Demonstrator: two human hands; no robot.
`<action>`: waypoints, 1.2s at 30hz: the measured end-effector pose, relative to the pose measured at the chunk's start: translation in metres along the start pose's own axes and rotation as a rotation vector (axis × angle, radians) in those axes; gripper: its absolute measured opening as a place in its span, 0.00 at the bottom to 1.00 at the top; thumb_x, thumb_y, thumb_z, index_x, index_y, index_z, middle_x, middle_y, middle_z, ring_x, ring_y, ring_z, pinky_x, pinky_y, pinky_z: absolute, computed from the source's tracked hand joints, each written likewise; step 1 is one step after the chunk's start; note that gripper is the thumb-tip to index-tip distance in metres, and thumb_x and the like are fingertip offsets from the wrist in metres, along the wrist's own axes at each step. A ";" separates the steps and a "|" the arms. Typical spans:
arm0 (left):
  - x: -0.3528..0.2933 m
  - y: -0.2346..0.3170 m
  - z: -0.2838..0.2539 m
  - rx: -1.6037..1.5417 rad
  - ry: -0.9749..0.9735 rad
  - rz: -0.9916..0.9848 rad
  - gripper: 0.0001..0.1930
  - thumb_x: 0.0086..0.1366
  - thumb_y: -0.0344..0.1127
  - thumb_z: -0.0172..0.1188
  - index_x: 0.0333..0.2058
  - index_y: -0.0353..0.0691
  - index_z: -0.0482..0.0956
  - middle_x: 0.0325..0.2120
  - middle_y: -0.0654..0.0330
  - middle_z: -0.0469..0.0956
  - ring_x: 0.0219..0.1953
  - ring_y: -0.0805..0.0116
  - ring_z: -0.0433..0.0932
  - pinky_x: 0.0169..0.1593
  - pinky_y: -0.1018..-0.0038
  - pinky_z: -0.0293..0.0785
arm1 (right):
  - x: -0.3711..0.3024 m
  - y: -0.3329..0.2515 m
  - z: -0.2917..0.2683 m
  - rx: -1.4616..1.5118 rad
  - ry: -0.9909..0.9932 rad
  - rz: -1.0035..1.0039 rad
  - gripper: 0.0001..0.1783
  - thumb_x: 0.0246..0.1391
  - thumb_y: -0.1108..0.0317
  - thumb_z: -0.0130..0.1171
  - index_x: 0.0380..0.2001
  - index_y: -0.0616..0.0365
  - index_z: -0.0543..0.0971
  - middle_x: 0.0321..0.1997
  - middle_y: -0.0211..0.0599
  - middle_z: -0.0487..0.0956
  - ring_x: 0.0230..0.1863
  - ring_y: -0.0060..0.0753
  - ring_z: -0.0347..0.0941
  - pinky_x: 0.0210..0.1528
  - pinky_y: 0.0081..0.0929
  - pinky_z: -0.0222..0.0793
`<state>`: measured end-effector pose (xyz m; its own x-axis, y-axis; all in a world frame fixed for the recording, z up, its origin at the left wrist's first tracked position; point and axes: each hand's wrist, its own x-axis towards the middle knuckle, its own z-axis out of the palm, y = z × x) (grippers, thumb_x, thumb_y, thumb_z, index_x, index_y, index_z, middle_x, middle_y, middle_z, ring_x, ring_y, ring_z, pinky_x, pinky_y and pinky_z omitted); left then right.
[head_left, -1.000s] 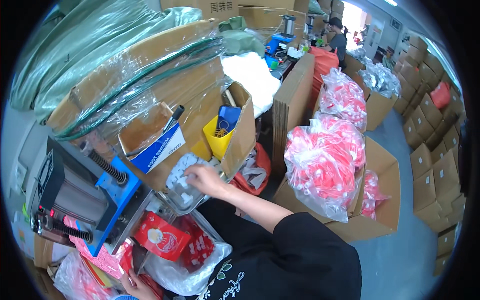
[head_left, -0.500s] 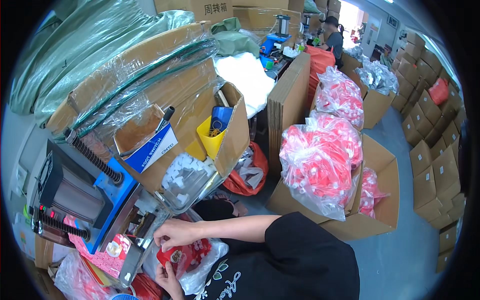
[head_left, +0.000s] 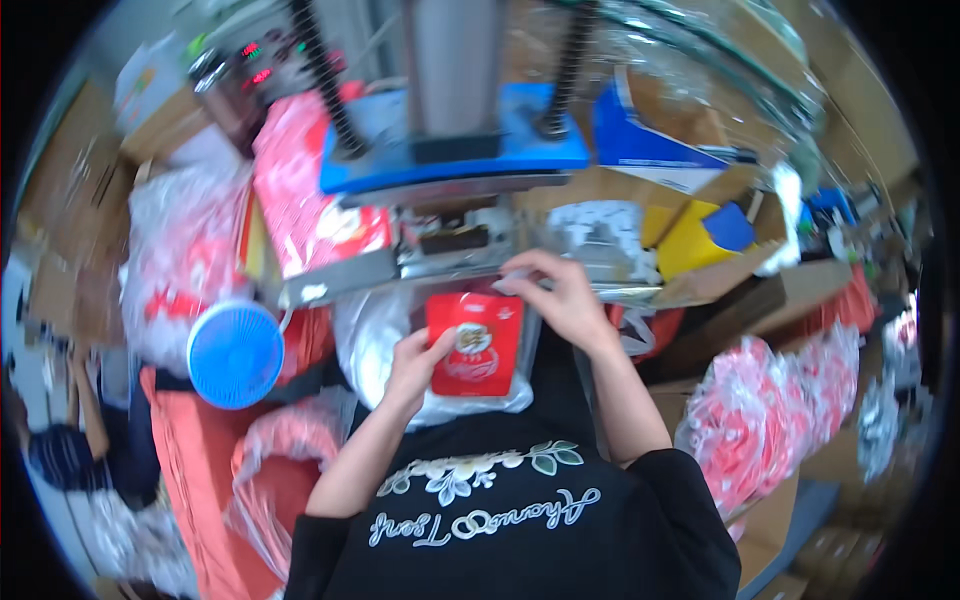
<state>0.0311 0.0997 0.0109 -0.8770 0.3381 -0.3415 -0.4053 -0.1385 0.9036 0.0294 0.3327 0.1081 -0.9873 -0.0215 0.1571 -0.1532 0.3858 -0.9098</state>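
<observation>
Nearest to us is our black shirt (head_left: 480,570), with pale flowers and lettering across the front. Just beyond it, our left hand (head_left: 408,368) grasps the left edge of a flat red pouch (head_left: 480,375), thumb on its face; we have the pouch upright in front of our chest, its pale emblem toward us. Our right hand (head_left: 560,295) pinches a small whitish piece (head_left: 512,284) between thumb and fingers near the pouch's upper right corner; blur keeps us from telling whether the piece touches it. Behind and below the pouch we see a white plastic bag (head_left: 365,345), and to our left a round blue fan (head_left: 236,355). Past our hands stands a press with a blue plate (head_left: 455,150) between two dark springs. Pink packaging (head_left: 285,190) lies left of it; right of it we have a clear tray (head_left: 610,268) of small white pieces, then a yellow container (head_left: 685,258). Farther right are clear bags of pink-and-white items (head_left: 745,405), and off to our far left another person (head_left: 65,455) bends forward
</observation>
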 end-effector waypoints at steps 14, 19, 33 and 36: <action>0.003 -0.008 -0.011 0.334 0.103 0.387 0.07 0.61 0.29 0.65 0.35 0.32 0.84 0.29 0.62 0.81 0.31 0.77 0.77 0.38 0.79 0.72 | 0.011 0.004 0.040 0.144 -0.164 0.092 0.09 0.51 0.69 0.66 0.35 0.61 0.82 0.34 0.29 0.81 0.34 0.19 0.72 0.40 0.20 0.68; 0.013 -0.006 -0.017 0.317 0.177 0.390 0.08 0.60 0.29 0.65 0.35 0.31 0.83 0.29 0.58 0.82 0.32 0.74 0.79 0.39 0.78 0.72 | 0.018 0.006 0.016 -0.054 -0.176 -0.008 0.09 0.51 0.70 0.66 0.36 0.61 0.82 0.34 0.30 0.82 0.35 0.19 0.73 0.41 0.19 0.69; 0.044 0.035 0.003 -0.155 0.139 0.064 0.13 0.64 0.35 0.65 0.39 0.27 0.81 0.32 0.54 0.83 0.30 0.72 0.82 0.35 0.76 0.79 | 0.028 0.026 -0.010 -0.372 0.266 0.038 0.19 0.55 0.63 0.63 0.48 0.61 0.79 0.39 0.46 0.83 0.38 0.36 0.80 0.40 0.29 0.72; 0.048 0.054 0.013 -0.325 0.192 -0.012 0.13 0.63 0.35 0.64 0.37 0.27 0.80 0.30 0.52 0.83 0.28 0.68 0.82 0.33 0.74 0.79 | 0.018 0.038 -0.038 -0.710 0.185 0.190 0.17 0.55 0.62 0.62 0.45 0.60 0.80 0.36 0.47 0.83 0.37 0.41 0.80 0.39 0.32 0.73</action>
<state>-0.0292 0.1205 0.0470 -0.8914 0.1653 -0.4220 -0.4499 -0.4345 0.7802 0.0071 0.3824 0.0909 -0.9615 0.2356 0.1414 0.1439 0.8701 -0.4714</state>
